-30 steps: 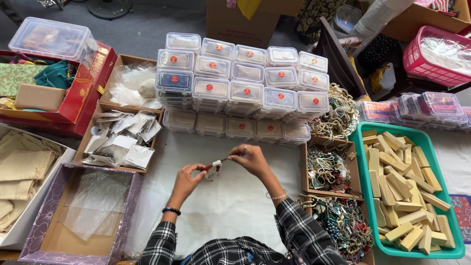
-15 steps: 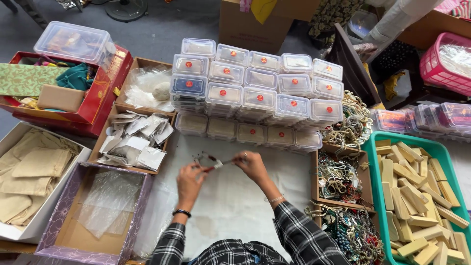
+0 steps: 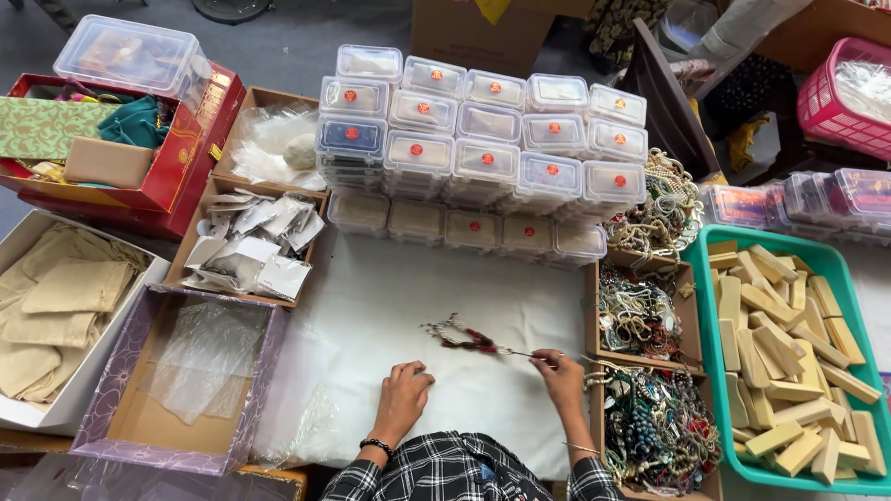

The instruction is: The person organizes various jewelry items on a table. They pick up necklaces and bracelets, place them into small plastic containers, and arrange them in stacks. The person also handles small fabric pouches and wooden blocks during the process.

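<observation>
A thin beaded strand (image 3: 464, 340) with dark red beads lies stretched across the white cloth (image 3: 390, 278). My right hand (image 3: 562, 373) pinches the strand's right end, close to the cardboard trays of jewellery. My left hand (image 3: 405, 396) rests on the cloth near the front edge with its fingers curled under. It is a little below and left of the strand and does not touch it. Nothing shows in the left hand. Both wrists come out of plaid sleeves, and the left one wears a dark band.
Stacked clear lidded boxes (image 3: 483, 139) with red stickers line the back. Jewellery trays (image 3: 640, 315) and a green tray of wooden blocks (image 3: 789, 353) stand right. A purple box of plastic bags (image 3: 186, 371), a packet tray (image 3: 251, 241) and a box of beige pouches (image 3: 56, 306) stand left.
Both hands have dropped from mid-cloth toward the front edge. The piece they held up together now lies on the cloth, drawn out to the right by the right hand; the left has let go.
</observation>
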